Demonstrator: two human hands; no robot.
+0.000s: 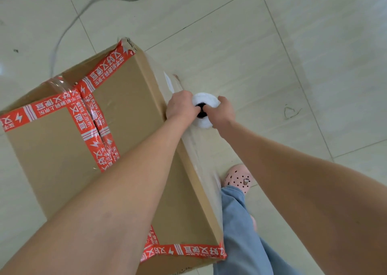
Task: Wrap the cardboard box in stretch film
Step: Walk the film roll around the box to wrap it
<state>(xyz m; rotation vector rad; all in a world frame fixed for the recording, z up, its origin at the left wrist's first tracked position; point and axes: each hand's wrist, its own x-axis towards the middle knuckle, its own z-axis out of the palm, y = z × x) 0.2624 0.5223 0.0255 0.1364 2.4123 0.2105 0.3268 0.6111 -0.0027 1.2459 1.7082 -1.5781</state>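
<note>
A large cardboard box (58, 149) sealed with red printed tape stands on the tiled floor. At its right side I see the white stretch film roll (204, 101) end-on, with a dark core hole. My left hand (181, 107) grips the roll's left side, a finger hooked into the core. My right hand (223, 111) grips its right side the same way. Clear film (201, 163) runs from the roll along the box's right face toward its near corner.
My leg in blue jeans (236, 222) and a pink clog (237, 177) stand just right of the box's near corner. A grey cable (69, 26) lies on the floor beyond the box. Pale floor tiles (314, 44) spread to the right.
</note>
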